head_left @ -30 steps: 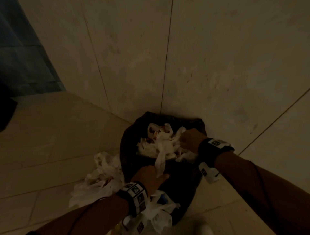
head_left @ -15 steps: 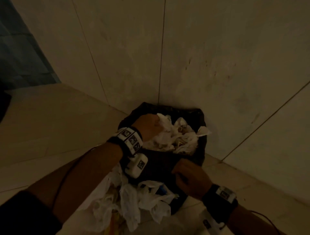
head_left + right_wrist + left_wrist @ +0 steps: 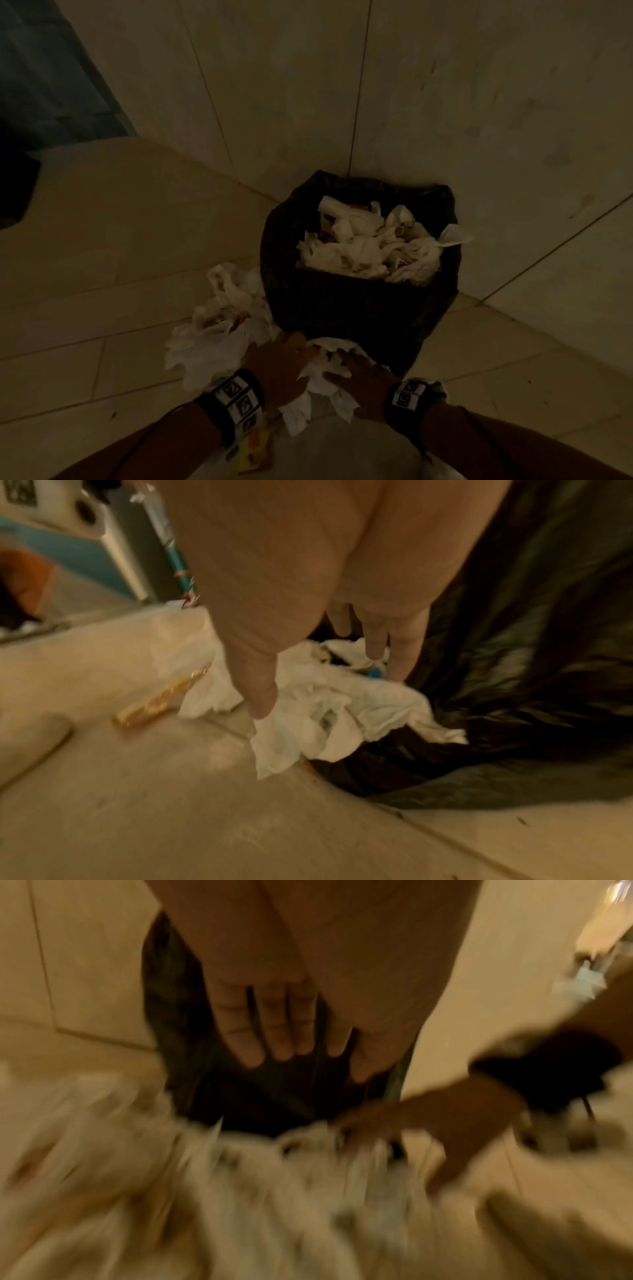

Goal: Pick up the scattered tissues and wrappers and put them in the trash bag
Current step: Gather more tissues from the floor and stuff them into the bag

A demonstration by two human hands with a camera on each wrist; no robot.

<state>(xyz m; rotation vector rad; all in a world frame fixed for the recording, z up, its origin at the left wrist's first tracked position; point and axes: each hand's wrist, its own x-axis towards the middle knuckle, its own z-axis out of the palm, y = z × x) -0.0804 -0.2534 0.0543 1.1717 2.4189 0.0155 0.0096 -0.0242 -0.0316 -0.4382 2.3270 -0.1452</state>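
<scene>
A black trash bag stands in the wall corner, its mouth heaped with white tissues. More tissues lie scattered on the floor to its left. A smaller crumpled bunch lies at the bag's near foot. My left hand reaches to that bunch from the left; in the blurred left wrist view its fingers are straight. My right hand comes from the right, thumb and spread fingers touching the bunch beside the bag, not closed on it.
A yellow wrapper lies on the tiled floor under my left wrist, and shows gold in the right wrist view. Tiled walls close in behind and right of the bag. A dark object sits at the far left.
My left hand left the bag's mouth and dropped to the tissues at the bag's foot. My right hand let go of the bag's front rim and moved onto the same bunch.
</scene>
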